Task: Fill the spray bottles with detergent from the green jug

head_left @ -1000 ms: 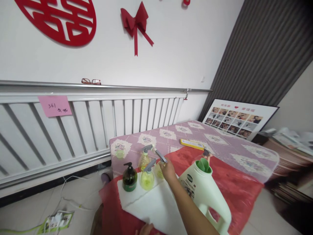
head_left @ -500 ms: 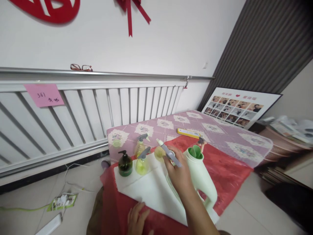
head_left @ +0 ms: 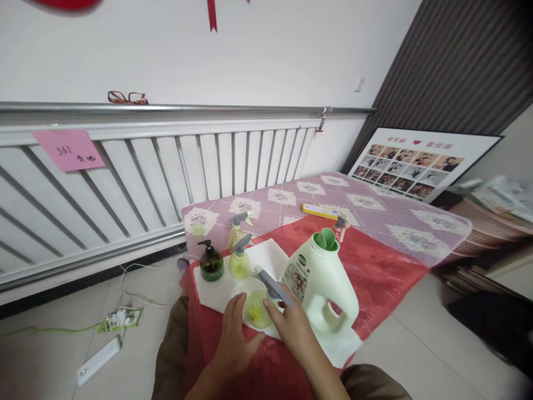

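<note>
My right hand [head_left: 291,325] is closed around the neck of a clear spray bottle [head_left: 257,309] with a grey trigger head and some yellow-green liquid in it. The bottle is near the front edge of the white cloth; whether its base rests there I cannot tell. My left hand [head_left: 235,336] is open at the bottle's left, fingers apart, very near it. Just behind my right hand stands a large pale green jug [head_left: 333,278] with a green cap in its mouth. Further left are two more spray bottles [head_left: 239,265] and a dark green pump bottle [head_left: 211,263].
The white cloth [head_left: 220,297] lies on a red sheet [head_left: 375,261] over a patterned purple tablecloth [head_left: 353,203]. A yellow box [head_left: 321,211] and a small green disc [head_left: 197,229] lie further back. A radiator [head_left: 245,161] runs behind the table; cables and a power strip [head_left: 99,361] are on the floor.
My right hand has brought the spray bottle toward me, from behind the cloth's middle to its front. My left hand has risen from the table's front edge to the bottle's side.
</note>
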Demonstrator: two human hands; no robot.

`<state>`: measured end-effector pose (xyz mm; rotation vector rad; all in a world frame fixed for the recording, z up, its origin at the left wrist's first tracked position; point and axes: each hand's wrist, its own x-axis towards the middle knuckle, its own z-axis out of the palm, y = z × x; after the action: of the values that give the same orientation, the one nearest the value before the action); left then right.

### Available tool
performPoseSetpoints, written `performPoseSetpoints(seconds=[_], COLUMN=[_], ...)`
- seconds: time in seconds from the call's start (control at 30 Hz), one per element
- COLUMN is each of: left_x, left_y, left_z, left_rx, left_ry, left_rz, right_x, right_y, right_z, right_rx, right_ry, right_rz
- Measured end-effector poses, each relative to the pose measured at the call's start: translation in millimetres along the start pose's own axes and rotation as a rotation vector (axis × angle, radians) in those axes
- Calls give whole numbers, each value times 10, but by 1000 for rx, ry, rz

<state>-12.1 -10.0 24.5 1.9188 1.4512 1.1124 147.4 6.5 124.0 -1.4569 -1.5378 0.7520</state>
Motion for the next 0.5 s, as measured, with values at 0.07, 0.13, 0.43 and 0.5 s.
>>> performPoseSetpoints(seconds=[0.07,0.13,0.43,0.5], left_x=[150,262,318,316], left_y=[77,165,272,258], left_z=[62,111,109,96], left_rx=[3,12,28,25], left_ry=[-15,-31,-71,-69], left_rz=[-10,-30,-108,-118], right_x=[11,17,-20,-13], right_y=[-27,-35,34,6], right_z=[56,110,217,211], right_rx=[7,17,26,13], right_ry=[-23,-37,80,64], right_rz=[-17,-16,118,89])
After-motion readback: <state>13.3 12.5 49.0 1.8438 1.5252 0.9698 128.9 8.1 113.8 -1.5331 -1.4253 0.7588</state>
